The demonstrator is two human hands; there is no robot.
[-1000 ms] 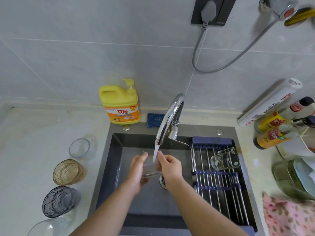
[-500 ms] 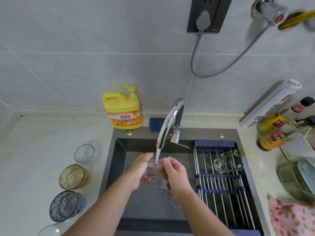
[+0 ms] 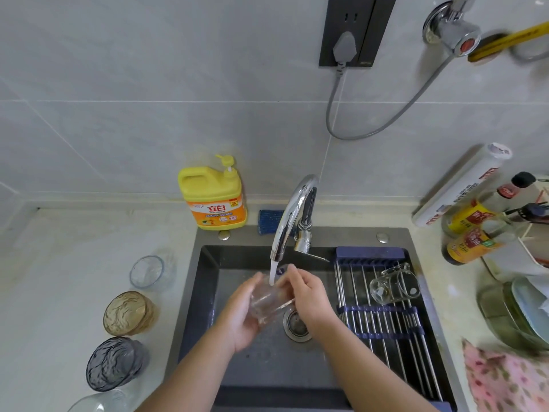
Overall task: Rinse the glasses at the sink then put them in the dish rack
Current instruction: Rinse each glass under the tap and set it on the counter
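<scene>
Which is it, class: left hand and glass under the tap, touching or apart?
Touching. The head view shows the left hand curled round the clear glass.

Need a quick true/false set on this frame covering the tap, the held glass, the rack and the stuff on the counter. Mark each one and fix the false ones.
1. Water from the faucet falls on a clear glass held by the left hand and right hand. True.
2. The dish rack holds nothing. False: a glass mug lies on its side on the dish rack.
3. An amber glass stands on the counter left of the sink. True.
4. The yellow dish soap bottle stands right of the faucet. False: the dish soap bottle stands left of it, behind the sink.
</scene>
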